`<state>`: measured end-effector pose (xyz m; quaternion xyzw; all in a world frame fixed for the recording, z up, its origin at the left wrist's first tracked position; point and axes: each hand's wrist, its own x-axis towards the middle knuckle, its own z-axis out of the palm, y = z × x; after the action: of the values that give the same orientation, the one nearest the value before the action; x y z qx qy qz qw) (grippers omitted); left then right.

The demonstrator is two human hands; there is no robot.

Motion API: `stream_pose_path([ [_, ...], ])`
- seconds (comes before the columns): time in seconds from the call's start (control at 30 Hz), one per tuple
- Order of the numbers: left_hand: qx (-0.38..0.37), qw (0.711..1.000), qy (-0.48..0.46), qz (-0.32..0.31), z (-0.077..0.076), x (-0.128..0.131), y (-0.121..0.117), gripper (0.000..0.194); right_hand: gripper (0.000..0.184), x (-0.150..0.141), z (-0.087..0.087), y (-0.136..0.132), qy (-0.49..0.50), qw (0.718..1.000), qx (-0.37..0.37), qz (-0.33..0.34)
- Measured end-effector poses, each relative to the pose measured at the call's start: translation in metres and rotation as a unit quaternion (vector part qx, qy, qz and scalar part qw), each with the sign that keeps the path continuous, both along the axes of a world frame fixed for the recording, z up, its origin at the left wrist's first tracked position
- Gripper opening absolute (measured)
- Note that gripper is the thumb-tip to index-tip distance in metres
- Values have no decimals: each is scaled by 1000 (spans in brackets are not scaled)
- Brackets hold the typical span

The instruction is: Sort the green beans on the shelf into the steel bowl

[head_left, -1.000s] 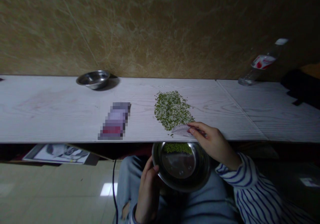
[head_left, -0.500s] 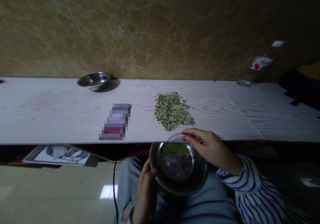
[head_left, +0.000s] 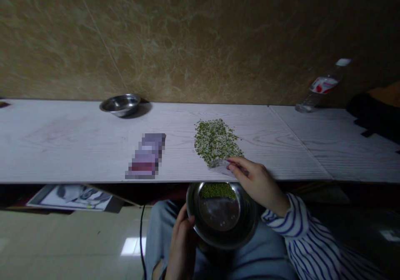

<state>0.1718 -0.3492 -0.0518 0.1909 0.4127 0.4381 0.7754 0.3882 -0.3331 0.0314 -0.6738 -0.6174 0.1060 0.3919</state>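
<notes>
Small green beans [head_left: 215, 140], which look like mung beans, lie spread in a loose patch on the white table. At the patch's near edge my right hand [head_left: 261, 186] pinches a thin, clear plastic piece [head_left: 220, 167] with a curved edge; its exact kind is unclear. Just below the table's front edge, a steel bowl [head_left: 250, 232] rests over my lap, tilted. More green beans [head_left: 218, 191] have gathered at its far side. My left hand [head_left: 183, 242] grips the bowl's left rim, the thumb on the edge; some of its fingers are hidden beneath.
A smaller steel bowl [head_left: 120, 105] stands near the wall at the left. A blurred-out flat object [head_left: 146, 156] lies left of the beans. Further right are a clear bottle [head_left: 321, 86] and a dark bag [head_left: 371, 111]. Under the tabletop is an open shelf with a box [head_left: 78, 196].
My right hand has moved the plastic piece forward, from above the bowl's rim onto the table at the beans' near edge. My left hand still holds the bowl. The view has shifted slightly.
</notes>
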Motion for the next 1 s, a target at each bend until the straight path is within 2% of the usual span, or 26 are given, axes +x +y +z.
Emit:
stream_pose_path([
  [0.13,-8,1000,9,-9,2,-2,0,58,26,-3,1,12,-10,1000,-1,12],
  [0.3,-6,999,32,-17,4,-3,0,60,27,12,-2,21,-7,1000,-10,-13],
  [0.5,-17,1000,-6,-16,-5,0,0,55,25,30,-2,24,-3,999,6,-32],
  [0.67,-11,1000,-7,-10,-9,2,-1,57,26,34,1,27,-19,998,32,-56],
  [1.0,-17,1000,1,-23,-3,3,-1,61,24,22,3,17,-50,999,16,-2],
])
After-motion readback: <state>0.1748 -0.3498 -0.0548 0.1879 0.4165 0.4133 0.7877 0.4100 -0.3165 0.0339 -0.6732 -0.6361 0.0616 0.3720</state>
